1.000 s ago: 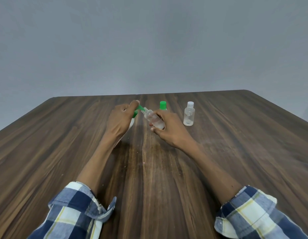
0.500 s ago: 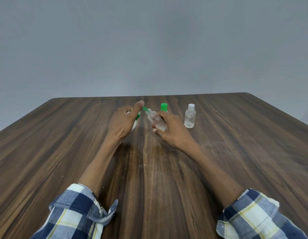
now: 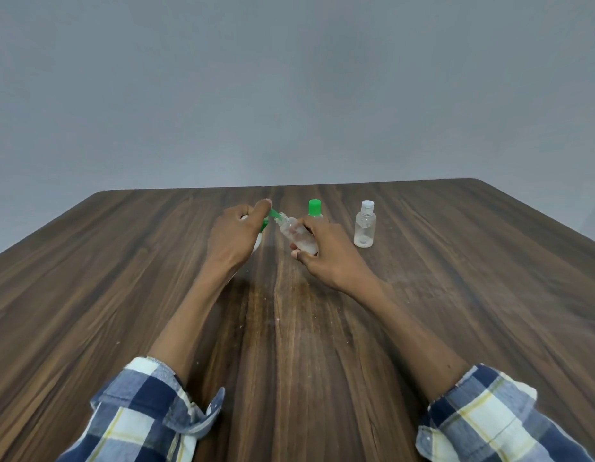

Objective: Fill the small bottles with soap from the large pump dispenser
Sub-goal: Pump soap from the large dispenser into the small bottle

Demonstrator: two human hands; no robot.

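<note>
From the head view, the left hand [image 3: 237, 233] lies over the top of the large pump dispenser [image 3: 256, 243], hiding nearly all of it; only a strip of its white body and the green pump spout [image 3: 273, 214] show past the knuckles. The thumb rests along the pump head, and the fingers curl over it, so this hand grips the pump.

The right hand [image 3: 326, 253] holds an uncapped small clear bottle [image 3: 296, 233], fingers and thumb wrapped round its lower body. The bottle is tilted, its open neck raised toward the spout tip, touching it or just beside it; which, I cannot tell.

Behind the right hand stands a bottle with a green cap [image 3: 315, 208], mostly hidden. A second small bottle with a white cap [image 3: 365, 228] stands upright on the desk [image 3: 122, 295], apart to the right, closed and seemingly almost empty.

The step in hand appears to be the filling of the first small bottle. The held bottle looks largely clear, so little soap seems to be in it. The next move likely calls for pressing the pump down while keeping the neck right under the spout, since the opening is narrow and soap could run down the outside.
</note>
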